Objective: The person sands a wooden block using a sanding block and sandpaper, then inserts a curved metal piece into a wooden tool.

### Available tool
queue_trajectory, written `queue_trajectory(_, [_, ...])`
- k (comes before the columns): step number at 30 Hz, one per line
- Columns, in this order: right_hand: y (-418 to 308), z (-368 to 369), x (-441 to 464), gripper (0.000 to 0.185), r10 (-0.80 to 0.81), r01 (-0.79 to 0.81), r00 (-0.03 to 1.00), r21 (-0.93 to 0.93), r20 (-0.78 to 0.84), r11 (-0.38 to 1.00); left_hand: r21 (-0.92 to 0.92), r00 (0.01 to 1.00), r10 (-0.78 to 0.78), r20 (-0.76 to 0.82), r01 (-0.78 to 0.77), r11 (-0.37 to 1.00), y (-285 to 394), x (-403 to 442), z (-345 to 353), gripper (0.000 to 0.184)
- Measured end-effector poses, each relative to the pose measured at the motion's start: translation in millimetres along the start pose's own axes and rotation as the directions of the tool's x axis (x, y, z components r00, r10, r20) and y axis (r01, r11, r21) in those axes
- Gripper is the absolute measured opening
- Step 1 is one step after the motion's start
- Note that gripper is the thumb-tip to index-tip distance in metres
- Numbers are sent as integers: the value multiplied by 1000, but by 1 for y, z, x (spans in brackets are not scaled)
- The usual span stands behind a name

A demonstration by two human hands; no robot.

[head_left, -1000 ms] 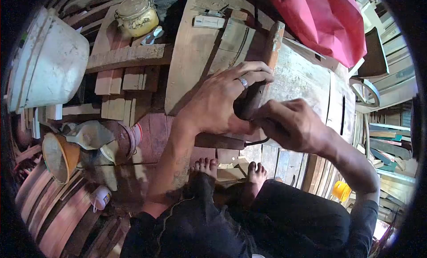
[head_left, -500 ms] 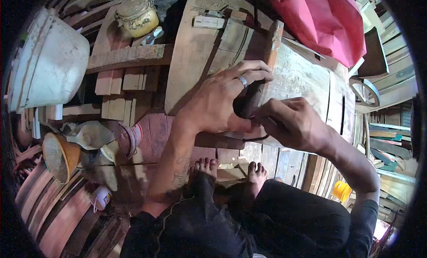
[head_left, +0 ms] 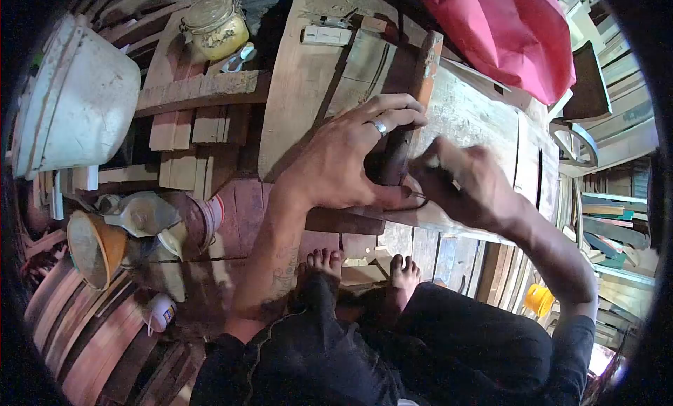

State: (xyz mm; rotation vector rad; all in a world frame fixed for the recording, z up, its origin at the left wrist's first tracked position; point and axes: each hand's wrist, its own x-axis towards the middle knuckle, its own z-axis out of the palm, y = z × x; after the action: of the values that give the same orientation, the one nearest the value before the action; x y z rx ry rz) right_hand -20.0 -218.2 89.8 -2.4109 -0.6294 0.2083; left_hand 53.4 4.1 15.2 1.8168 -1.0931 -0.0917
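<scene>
My left hand (head_left: 343,150), with a ring on one finger, is wrapped over the near part of a narrow wooden bar (head_left: 429,70). The bar's far end is worn orange-brown; its near part looks dark. My right hand (head_left: 466,185) is closed in a fist just right of my left thumb, slightly blurred. What it holds is hidden, though a small pale spot shows between its fingers. A thin dark curved strip (head_left: 421,201) shows by my left thumb tip, beneath the right fist. Under both hands lies a worn wooden work surface (head_left: 484,119).
A pink-red cloth or sheet (head_left: 501,35) covers the far right. A small pale block (head_left: 327,35) lies at the back. Leftward are a clamp-lid jar (head_left: 216,28), a white bucket (head_left: 87,98), an orange-rimmed container (head_left: 94,248) and stacked boards (head_left: 80,311). A yellow roll (head_left: 538,300) sits lower right.
My right fist has moved a little up and right, away from my left thumb, uncovering more of the dark bar and thin curved strip. My left hand has stayed nearly still.
</scene>
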Motion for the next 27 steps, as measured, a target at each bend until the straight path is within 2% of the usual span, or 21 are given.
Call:
queue_trajectory(1, [-1, 3, -2, 11, -98, 99, 995, 65, -23, 993, -3, 1000, 10, -10, -10, 1000, 1, 0, 0, 94])
queue_trajectory(2, [-1, -1, -2, 11, -31, 28, 999, 91, 28, 995, -7, 1000, 21, -19, -21, 1000, 2, 1, 0, 94])
queue_trajectory(3, [2, -3, 0, 11, -27, 24, 999, 89, 28, 996, -11, 1000, 23, -18, -23, 1000, 3, 2, 0, 94])
queue_trajectory(5, [8, -8, 6, 9, 119, -119, 993, 30, -17, 992, -95, 999, -44, 14, 45, 994, 4, 2, -2, 99])
queue_trajectory(6, [5, -6, 5, 8, 137, -137, 991, -72, -9, 988, -93, 999, -45, 12, 46, 995, 4, 1, -1, 99])
queue_trajectory(7, [-1, -3, 4, 9, 27, -26, 999, 58, -23, 998, -101, 1000, -29, 1, 29, 994, 4, 1, -1, 98])
queue_trajectory(8, [0, -1, 2, 9, 29, -27, 999, 59, -24, 998, -113, 1000, -12, -6, 11, 994, 4, 1, 0, 98])
queue_trajectory(10, [4, 3, -1, 11, -86, 84, 995, 53, 42, 995, -91, 1000, -28, 6, 28, 995, 5, 0, -2, 97])
queue_trajectory(11, [6, -4, 1, 10, -12, 8, 998, 75, 57, 997, -70, 999, -43, 18, 44, 997, 5, 1, -2, 96])
queue_trajectory(13, [3, -9, 10, 9, 46, -47, 998, -21, -40, 999, -82, 999, -30, 14, 31, 996, 3, 2, 0, 96])
queue_trajectory(15, [3, 1, 1, 9, -36, 39, 998, 51, -44, 998, -87, 1000, -25, 10, 26, 996, 2, 0, -2, 95])
queue_trajectory(17, [-4, -2, 2, 10, -142, 143, 987, -16, 69, 990, -86, 1000, -6, 11, 7, 996, 4, 0, -3, 94])
queue_trajectory(18, [-1, -6, 3, 10, -77, 72, 992, 55, 95, 996, -88, 1000, -5, 11, 6, 996, 3, 0, -3, 94])
queue_trajectory(19, [4, -7, 9, 9, -117, 117, 993, 78, -6, 990, -88, 999, -27, 27, 30, 996, 3, 0, -2, 92])
queue_trajectory(21, [8, -19, 15, 10, 32, -33, 999, -50, -19, 998, -86, 998, -51, 44, 54, 995, 2, 1, -3, 91])
queue_trajectory(22, [3, -15, 14, 11, 31, -34, 998, -59, -47, 998, -78, 999, -23, 50, 27, 997, 1, 1, -4, 84])
queue_trajectory(25, [1, -2, 5, 10, -133, 134, 991, 24, -10, 991, -81, 999, 13, 38, -10, 997, -4, 0, -4, 75])
queue_trajectory(26, [4, -5, 4, 9, -78, 78, 997, 0, 29, 997, -95, 1000, 26, 15, -25, 995, -4, 0, -3, 72])
queue_trajectory(27, [14, -6, 9, 9, -115, 115, 993, 2, -13, 993, -98, 999, 30, 16, -28, 995, -4, 1, -1, 72])
